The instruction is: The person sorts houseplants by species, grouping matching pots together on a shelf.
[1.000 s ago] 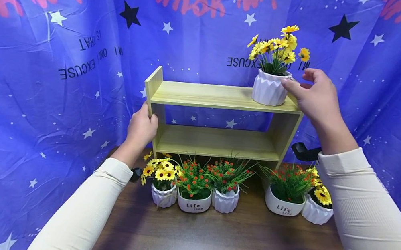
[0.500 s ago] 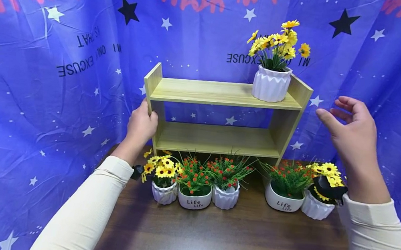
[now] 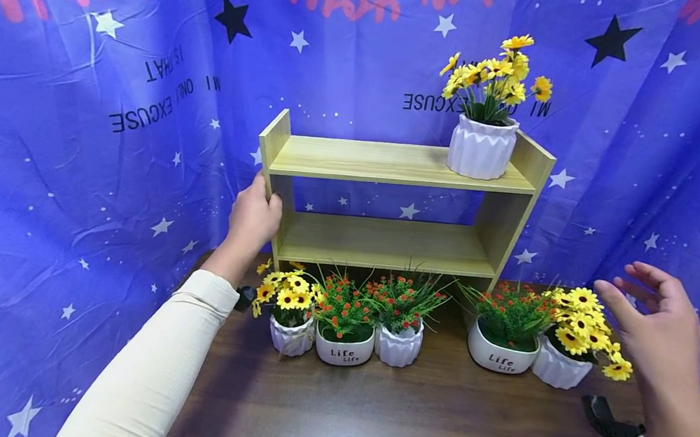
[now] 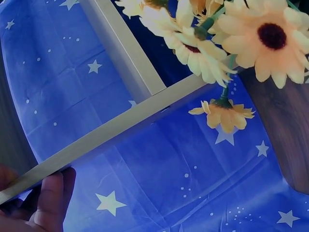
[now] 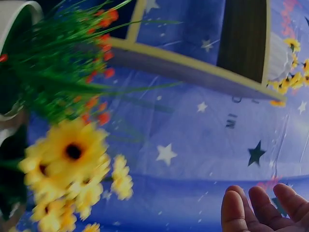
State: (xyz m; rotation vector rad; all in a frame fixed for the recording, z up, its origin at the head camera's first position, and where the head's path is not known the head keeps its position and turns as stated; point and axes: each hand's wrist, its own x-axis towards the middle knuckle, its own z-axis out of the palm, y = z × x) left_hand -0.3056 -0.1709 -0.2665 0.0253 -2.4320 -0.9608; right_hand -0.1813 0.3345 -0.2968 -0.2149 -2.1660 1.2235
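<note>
My left hand [image 3: 254, 218] grips the left side panel of the wooden shelf [image 3: 385, 243]; the left wrist view shows fingers on both faces of the panel [image 4: 96, 140]. A white ribbed pot of yellow flowers [image 3: 482, 149] stands upright at the right end of the top board. My right hand [image 3: 662, 333] is in the air at the right, fingers loosely bent and holding nothing. Nearest to it is a white pot of yellow sunflowers [image 3: 562, 369] on the table. In the right wrist view, those sunflowers [image 5: 72, 154] appear left of my fingers [image 5: 263, 203].
Left of the sunflowers stands a white oval "Life" pot [image 3: 501, 353] with red-flowered grass. Before the shelf's left part stand a sunflower pot [image 3: 291, 337], another "Life" pot [image 3: 344, 349] and a ribbed pot [image 3: 398, 346]. A blue starry curtain [image 3: 359, 57] surrounds the brown table [image 3: 381, 418].
My right hand has let go of the white pot on the top board and moved right and down beside the sunflowers. My left hand keeps its grip on the shelf.
</note>
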